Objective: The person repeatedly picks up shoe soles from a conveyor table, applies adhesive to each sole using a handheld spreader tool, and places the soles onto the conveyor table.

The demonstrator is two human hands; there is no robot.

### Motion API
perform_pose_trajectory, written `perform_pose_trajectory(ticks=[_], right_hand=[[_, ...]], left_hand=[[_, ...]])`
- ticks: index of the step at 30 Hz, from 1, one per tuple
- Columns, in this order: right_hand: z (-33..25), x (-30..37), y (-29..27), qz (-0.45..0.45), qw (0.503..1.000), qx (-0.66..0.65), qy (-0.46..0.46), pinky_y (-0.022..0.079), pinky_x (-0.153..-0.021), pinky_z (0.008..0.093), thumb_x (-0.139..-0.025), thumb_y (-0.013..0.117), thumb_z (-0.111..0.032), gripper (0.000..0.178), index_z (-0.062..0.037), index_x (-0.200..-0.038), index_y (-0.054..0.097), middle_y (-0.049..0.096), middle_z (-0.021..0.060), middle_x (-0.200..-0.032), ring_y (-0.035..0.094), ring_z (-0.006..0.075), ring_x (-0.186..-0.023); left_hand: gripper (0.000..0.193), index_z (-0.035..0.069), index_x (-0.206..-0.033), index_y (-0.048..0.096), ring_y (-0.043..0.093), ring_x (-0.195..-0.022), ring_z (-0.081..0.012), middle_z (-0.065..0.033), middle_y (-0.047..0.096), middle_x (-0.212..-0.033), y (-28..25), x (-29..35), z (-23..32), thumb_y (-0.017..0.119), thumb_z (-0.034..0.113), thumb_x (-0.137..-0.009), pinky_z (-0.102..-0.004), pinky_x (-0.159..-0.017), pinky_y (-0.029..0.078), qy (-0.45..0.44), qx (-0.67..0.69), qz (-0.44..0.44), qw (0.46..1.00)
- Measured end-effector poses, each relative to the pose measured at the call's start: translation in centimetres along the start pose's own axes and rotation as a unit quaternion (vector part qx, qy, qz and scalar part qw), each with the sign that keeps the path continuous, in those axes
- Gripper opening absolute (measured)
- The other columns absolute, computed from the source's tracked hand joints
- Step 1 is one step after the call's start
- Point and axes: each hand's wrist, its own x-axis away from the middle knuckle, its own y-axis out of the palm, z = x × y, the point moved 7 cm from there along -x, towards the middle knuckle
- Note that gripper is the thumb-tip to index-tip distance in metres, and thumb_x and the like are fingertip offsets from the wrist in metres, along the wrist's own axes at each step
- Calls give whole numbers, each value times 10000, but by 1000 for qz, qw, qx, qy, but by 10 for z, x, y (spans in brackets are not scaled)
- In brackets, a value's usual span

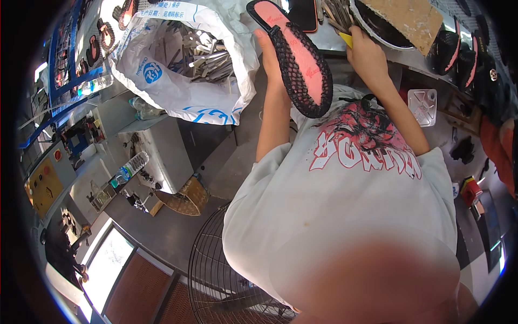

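My left hand (270,56) grips a black woven shoe (288,51) with a pink insole, holding it by its edge with the sole side away and the thumb along its rim. My right hand (369,56) is beside a heap of thin metal strips (337,15). Its fingers are closed around a small yellow piece (346,39), whose kind I cannot make out. Just to the right of those strips stands a round pot (402,46) with dark contents, partly covered by a tan board (413,21).
A large white plastic bag (183,100) full of metal strips stands at the left. Black shoes with pink insoles (448,51) line the right side, and more hang at upper left. A wire-caged fan (208,270) is low beside me, and a white stool (422,108) stands right.
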Motion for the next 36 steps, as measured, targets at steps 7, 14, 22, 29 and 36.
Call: perform_pose_trajectory(ticks=[7, 14, 22, 29, 36], right_hand=[[1, 2, -3, -53, 997, -11, 50, 496, -621, 473, -796, 603, -122, 281, -66, -1040, 477, 609, 171, -906, 604, 405, -769], [-15, 12, -48, -34, 963, -267, -12, 463, -615, 351, -797, 651, -164, 202, -55, -945, 567, 589, 99, -781, 591, 269, -666], [-17, 6, -95, 37, 904, -425, 34, 387, -556, 208, -823, 682, -79, 123, -17, -837, 576, 543, -29, -680, 450, 32, -628], [-43, -4, -117, 164, 925, -321, -119, 414, -528, 261, -781, 699, -65, 134, -29, -877, 612, 556, 47, -690, 509, 144, -586], [-61, 8, -126, 185, 937, -188, -229, 438, -552, 329, -674, 711, -69, 345, -46, -1012, 646, 532, 69, -738, 538, 241, -639]], left_hand=[[682, 78, -1078, 551, 600, -780, -161, -38, 610, -891, -1, -2, 3, 331, 688, -869, -293, -694, 513, -2, 42, -2, 999], [696, 61, -1008, 557, 589, -715, -140, -36, 603, -820, 10, -3, 4, 268, 682, -889, -283, -644, 501, 40, -12, -20, 999], [740, 33, -1029, 549, 611, -751, -143, -57, 620, -854, 34, 3, -2, 214, 680, -897, -275, -666, 513, 28, -66, -72, 995], [730, 2, -1083, 537, 606, -780, -142, -78, 621, -903, 57, 11, -7, 212, 636, -925, -276, -695, 507, 92, -155, -129, 975], [705, 4, -1046, 542, 584, -792, -121, -60, 609, -893, 64, 12, -9, 240, 629, -927, -266, -707, 483, 129, -146, -149, 969]])
